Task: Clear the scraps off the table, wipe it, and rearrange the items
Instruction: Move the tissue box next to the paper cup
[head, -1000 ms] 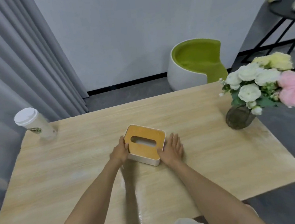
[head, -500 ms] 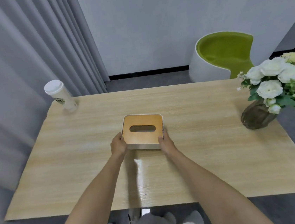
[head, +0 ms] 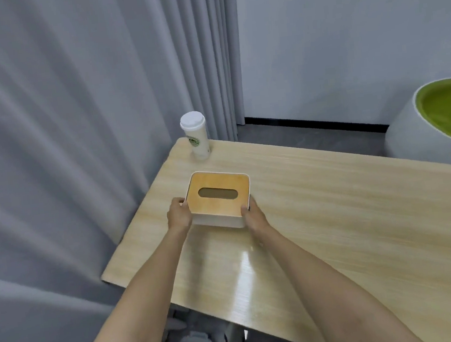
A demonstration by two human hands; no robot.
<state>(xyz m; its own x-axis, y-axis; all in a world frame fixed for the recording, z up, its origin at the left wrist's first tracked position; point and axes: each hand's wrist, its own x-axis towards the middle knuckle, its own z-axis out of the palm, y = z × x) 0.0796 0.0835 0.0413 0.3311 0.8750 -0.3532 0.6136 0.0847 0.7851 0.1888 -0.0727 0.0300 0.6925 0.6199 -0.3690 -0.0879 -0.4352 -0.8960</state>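
the tissue box (head: 219, 197), white with a wooden lid and an oval slot, is seen on the table (head: 336, 214) near the upright paper cup (head: 196, 137), on the cup's near side and apart from it. it is grasped at both short sides: the left hand (head: 178, 214) is curled round the side left of the cup, and the right hand (head: 253, 218) is clasped on the opposite side. whether the box is lifted cannot be told. a grey curtain (head: 73, 132) is hung left of the cup; a green chair (head: 438, 124) is set well to the cup's right.
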